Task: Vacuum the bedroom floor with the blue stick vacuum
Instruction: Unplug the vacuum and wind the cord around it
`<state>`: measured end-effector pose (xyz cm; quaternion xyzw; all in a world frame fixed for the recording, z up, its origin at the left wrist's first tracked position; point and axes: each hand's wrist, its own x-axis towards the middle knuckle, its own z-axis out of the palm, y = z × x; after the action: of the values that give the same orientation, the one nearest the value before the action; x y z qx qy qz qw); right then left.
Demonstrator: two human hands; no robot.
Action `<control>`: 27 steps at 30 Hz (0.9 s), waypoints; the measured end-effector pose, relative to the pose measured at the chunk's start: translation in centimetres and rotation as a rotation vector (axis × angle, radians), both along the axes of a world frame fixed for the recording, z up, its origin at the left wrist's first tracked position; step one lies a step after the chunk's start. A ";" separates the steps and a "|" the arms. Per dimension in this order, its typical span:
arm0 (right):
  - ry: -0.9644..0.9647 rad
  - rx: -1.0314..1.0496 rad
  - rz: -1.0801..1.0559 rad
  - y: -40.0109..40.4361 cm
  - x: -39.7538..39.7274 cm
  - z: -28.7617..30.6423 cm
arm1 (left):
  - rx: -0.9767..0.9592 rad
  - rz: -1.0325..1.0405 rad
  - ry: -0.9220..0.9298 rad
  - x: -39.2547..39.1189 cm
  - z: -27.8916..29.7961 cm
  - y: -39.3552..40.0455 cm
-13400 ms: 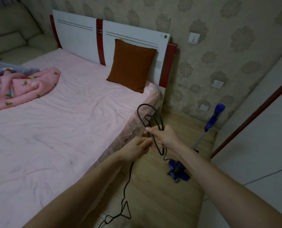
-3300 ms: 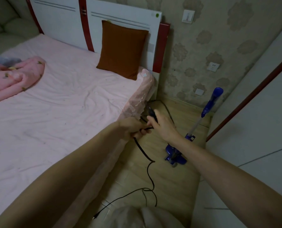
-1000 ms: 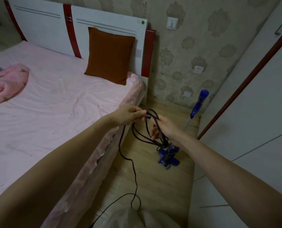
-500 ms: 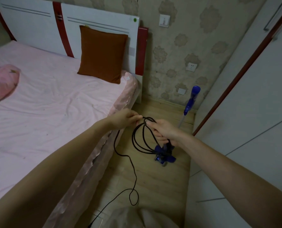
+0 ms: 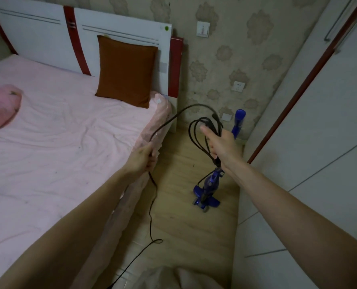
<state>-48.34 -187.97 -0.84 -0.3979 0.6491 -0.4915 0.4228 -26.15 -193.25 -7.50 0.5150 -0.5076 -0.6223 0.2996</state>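
Head view, looking down past both our forearms into the narrow strip of wood floor (image 5: 179, 222) between the bed (image 5: 54, 147) and the white wardrobe (image 5: 319, 163). Our right hand (image 5: 222, 146) is stretched forward and raised, palm turned leftward, fingers wrapped around a bundle of several loops of the black power cord (image 5: 198, 133); the loops stand up above the thumb and are pinched together below the fist. Our left hand (image 5: 144, 158) sits lower, just beside the mattress edge, closed around a single strand of the same cord. From that fist the strand arcs up and across to the coil, and another length drops down to the floor, where it makes a small loop and runs out of the bottom of the picture.

The blue stick vacuum (image 5: 208, 190) stands upright on the floor near the wardrobe, its head on the boards and its handle reaching up toward the wall; the middle of its shaft is hidden behind our right wrist.

Half a second ago our hands were nearly touching at the top of the coil. Now they are well apart, the left drawn back and down toward the bed, with a long arc of cord strung between them. The brown cushion (image 5: 125, 71) leans against the headboard as before.
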 end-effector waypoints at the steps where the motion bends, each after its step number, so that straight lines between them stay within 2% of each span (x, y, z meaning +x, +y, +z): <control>1: 0.013 -0.023 0.012 -0.1 0.5 0.1 | 0.083 -0.092 0.168 -0.9 1.6 0.5; 5: -0.024 -0.018 0.082 -0.9 2.2 0.9 | 0.436 -0.380 0.776 -2.3 4.5 1.4; 7: -0.065 0.000 0.143 -1.2 3.2 1.4 | 0.593 -0.458 1.007 -2.3 4.4 1.5; 9: -0.086 0.003 0.216 -1.4 4.0 1.5 | 0.672 -0.475 1.080 -2.0 4.2 1.5; 12: -0.120 -0.003 0.278 -1.6 4.4 1.7 | 0.700 -0.473 1.067 -1.5 3.7 1.6; 15: -0.045 0.011 0.298 -1.5 5.0 2.0 | 0.592 -0.356 0.853 -1.1 3.9 2.0; 18: 0.070 -0.028 0.196 -2.1 5.8 1.6 | 0.410 -0.220 0.622 -1.5 3.8 2.5; 19: 0.091 -0.023 0.138 -2.5 5.9 1.3 | 0.274 -0.197 0.486 -1.7 3.6 2.7; 22: 0.114 0.041 -0.081 -3.9 4.9 0.7 | -0.259 -0.168 -0.163 -1.6 2.0 4.6; 23: 0.139 0.056 -0.144 -4.2 4.2 0.6 | -0.372 -0.128 -0.320 -1.3 0.9 5.3; 27: 0.269 0.139 -0.228 -4.2 2.0 -1.0 | -0.565 0.110 -0.622 0.1 -1.9 6.1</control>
<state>-46.34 -192.20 -1.82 -0.3535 0.7731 -0.4326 0.3003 -26.09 -187.16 -9.39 0.6021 -0.6963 -0.2568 0.2944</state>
